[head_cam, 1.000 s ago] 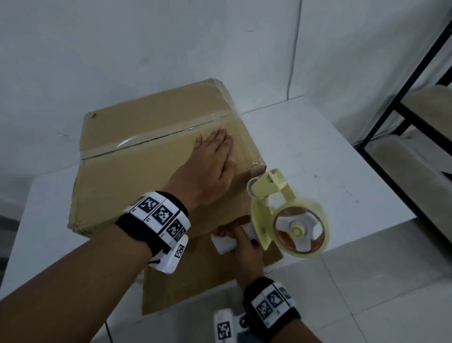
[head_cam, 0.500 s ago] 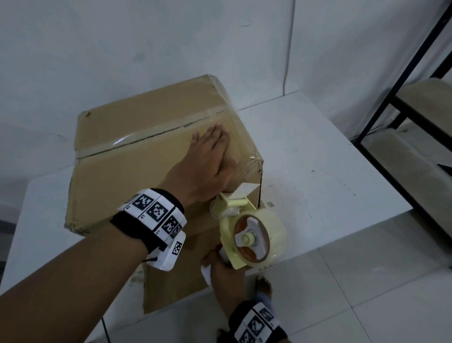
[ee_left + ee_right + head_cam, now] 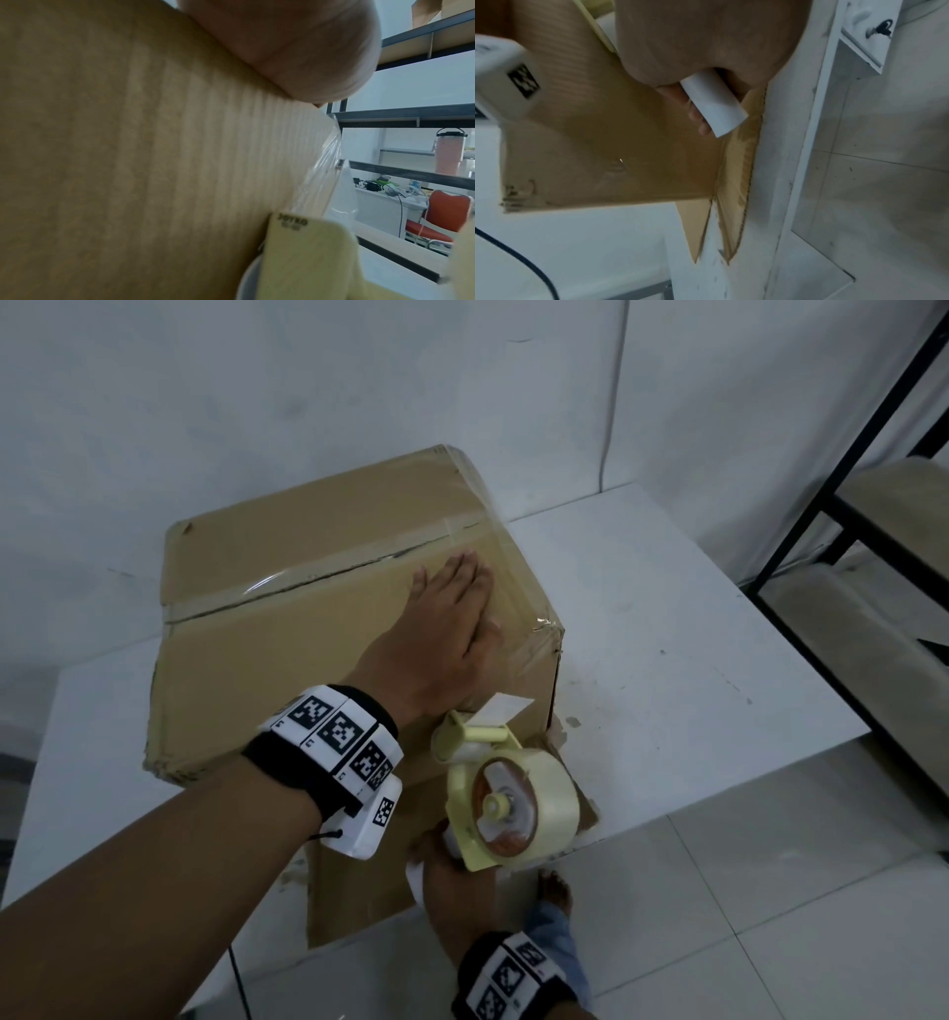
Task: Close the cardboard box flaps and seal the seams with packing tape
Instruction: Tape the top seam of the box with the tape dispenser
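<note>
A brown cardboard box [image 3: 287, 629] stands on the white table [image 3: 667, 629] with its top flaps down and clear tape along the centre seam [image 3: 318, 572] and right edge. My left hand [image 3: 447, 629] lies flat with straight fingers on the top near the right front corner. My right hand [image 3: 452, 875] grips the white handle [image 3: 713, 103] of a pale yellow tape dispenser [image 3: 506, 806]. The dispenser's head [image 3: 482, 737] sits against the box's front face below that corner. The box wall [image 3: 154, 162] fills the left wrist view beside the dispenser [image 3: 308, 253].
A flat sheet of cardboard [image 3: 359, 880] lies under the box and overhangs the table's front edge. A black metal shelf rack [image 3: 873, 516] stands to the right. Tiled floor [image 3: 770, 916] and a bare foot [image 3: 557, 888] show below the table edge.
My right hand has lowered the tape dispenser from beside the top right corner down the box's front face. My left hand has stayed flat on the top.
</note>
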